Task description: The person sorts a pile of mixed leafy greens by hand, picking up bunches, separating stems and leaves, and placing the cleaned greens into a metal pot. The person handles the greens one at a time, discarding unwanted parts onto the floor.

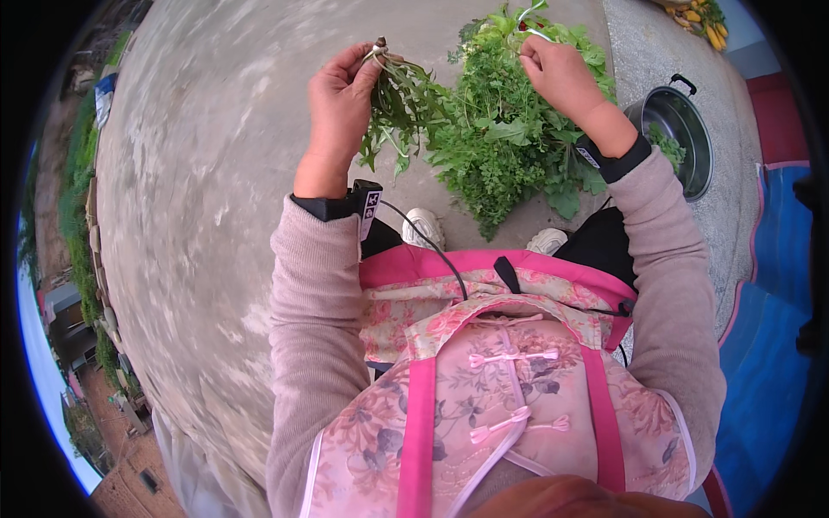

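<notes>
My left hand (pixel 346 90) pinches a leafy green plant (pixel 405 97) by its root end, and its leaves hang down to the right over the concrete. My right hand (pixel 560 74) is closed above a large heap of leafy greens (pixel 505 139), with its fingertips by a thin white strip (pixel 536 32) at the top of the heap. Whether the fingers grip the strip or a stem cannot be told. The heap lies on the ground beyond my shoes and shows both feathery and broad leaves.
A metal pot (pixel 703 149) with black handles stands right of the heap, some greens inside. Yellow produce (pixel 699 22) lies at the top right. Blue sheeting (pixel 764 362) runs along the right. My white shoes (pixel 424 228) are near the heap on the concrete floor (pixel 194 194).
</notes>
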Demonstrator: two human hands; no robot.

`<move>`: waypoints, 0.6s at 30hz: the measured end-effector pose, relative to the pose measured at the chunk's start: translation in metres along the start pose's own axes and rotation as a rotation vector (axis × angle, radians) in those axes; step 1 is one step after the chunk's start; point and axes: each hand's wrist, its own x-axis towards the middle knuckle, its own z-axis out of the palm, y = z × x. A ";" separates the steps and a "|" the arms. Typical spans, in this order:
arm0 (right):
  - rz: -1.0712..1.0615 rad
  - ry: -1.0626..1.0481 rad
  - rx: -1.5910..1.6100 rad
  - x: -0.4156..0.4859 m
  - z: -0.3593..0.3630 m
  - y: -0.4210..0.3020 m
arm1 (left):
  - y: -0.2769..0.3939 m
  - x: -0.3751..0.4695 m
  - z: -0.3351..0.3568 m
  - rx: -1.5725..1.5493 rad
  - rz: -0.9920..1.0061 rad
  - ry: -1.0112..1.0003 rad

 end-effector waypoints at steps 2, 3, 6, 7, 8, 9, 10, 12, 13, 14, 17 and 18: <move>0.157 -0.038 0.025 0.000 0.009 0.012 | 0.003 -0.001 -0.004 -0.152 0.015 -0.063; 0.173 -0.089 0.053 0.000 0.014 0.014 | 0.005 -0.001 -0.006 -0.234 0.030 -0.100; 0.098 -0.184 0.179 -0.005 0.028 0.000 | 0.011 -0.001 -0.006 -0.424 0.095 -0.160; 0.067 -0.313 0.251 -0.006 0.030 -0.005 | 0.013 -0.001 -0.007 -0.534 0.106 -0.171; -0.020 -0.340 0.324 -0.009 0.032 -0.012 | 0.015 -0.001 -0.009 -0.600 0.105 -0.168; -0.109 -0.367 0.396 -0.011 0.033 -0.018 | 0.016 0.000 -0.011 -0.669 0.109 -0.173; -0.248 -0.371 0.508 -0.011 0.034 -0.022 | 0.017 0.000 -0.014 -0.737 0.118 -0.175; -0.134 -0.459 0.437 -0.010 0.031 -0.023 | 0.018 -0.001 -0.020 -0.912 0.090 -0.181; -0.102 -0.492 0.422 -0.008 0.030 -0.021 | 0.019 -0.001 -0.023 -1.000 0.102 -0.203; -0.072 -0.525 0.406 -0.008 0.028 -0.018 | 0.019 -0.001 -0.025 -1.087 0.114 -0.225; -0.028 -0.485 0.286 -0.003 0.024 -0.007 | 0.021 -0.004 -0.032 -1.190 0.110 -0.262; 0.006 -0.484 0.231 -0.002 0.022 -0.003 | 0.021 -0.004 -0.033 -1.222 0.121 -0.291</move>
